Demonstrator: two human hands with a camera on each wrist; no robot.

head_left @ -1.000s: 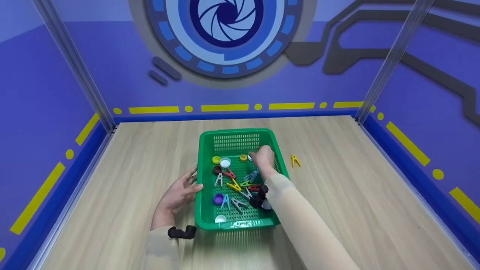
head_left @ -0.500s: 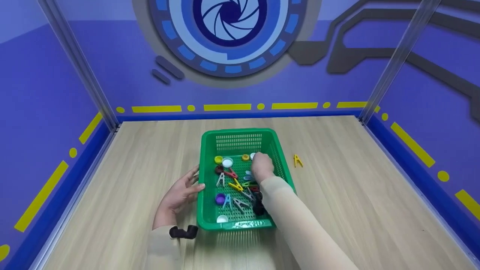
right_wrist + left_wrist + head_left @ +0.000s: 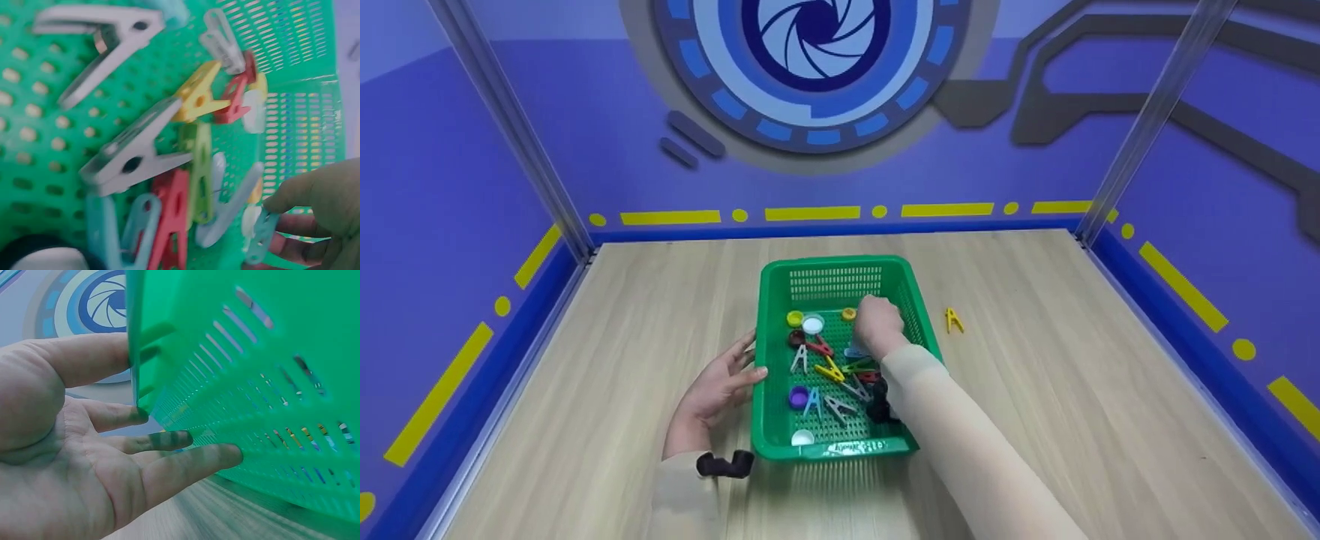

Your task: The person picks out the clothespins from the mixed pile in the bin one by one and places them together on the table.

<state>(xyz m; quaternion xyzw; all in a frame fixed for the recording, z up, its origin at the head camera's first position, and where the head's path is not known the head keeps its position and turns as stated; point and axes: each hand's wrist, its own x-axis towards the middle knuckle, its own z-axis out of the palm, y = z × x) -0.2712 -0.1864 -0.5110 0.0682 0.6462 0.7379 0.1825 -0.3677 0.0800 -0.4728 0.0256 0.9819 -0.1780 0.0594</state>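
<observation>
My left hand [image 3: 715, 390] is at the left side of a green plastic basket [image 3: 760, 337]. Its thumb touches the rim and its straight, spread fingers [image 3: 208, 464] lie against the slotted outer wall. Inside the basket's far right part, my right hand [image 3: 879, 322] pinches a small teal clothespin [image 3: 263, 235] between thumb and fingers; part of it is hidden. Close to that hand lie a pale blue clothespin [image 3: 230, 205], a green clothespin [image 3: 197, 174] and a red clothespin [image 3: 171, 211]. A yellow clothespin [image 3: 830, 370] and a grey clothespin [image 3: 838, 409] lie nearer the middle.
Several bottle caps lie in the basket, among them a purple cap [image 3: 799, 397], a white cap [image 3: 812, 324] and an orange cap [image 3: 849, 314]. One yellow clothespin [image 3: 954, 320] is on the wooden table [image 3: 1057, 390], right of the basket. Blue panels [image 3: 547, 135] enclose the table.
My right hand has drawn back from the far right wall, then shifted slightly left and forward, covering the white cap there. The left hand stays at the basket's side.
</observation>
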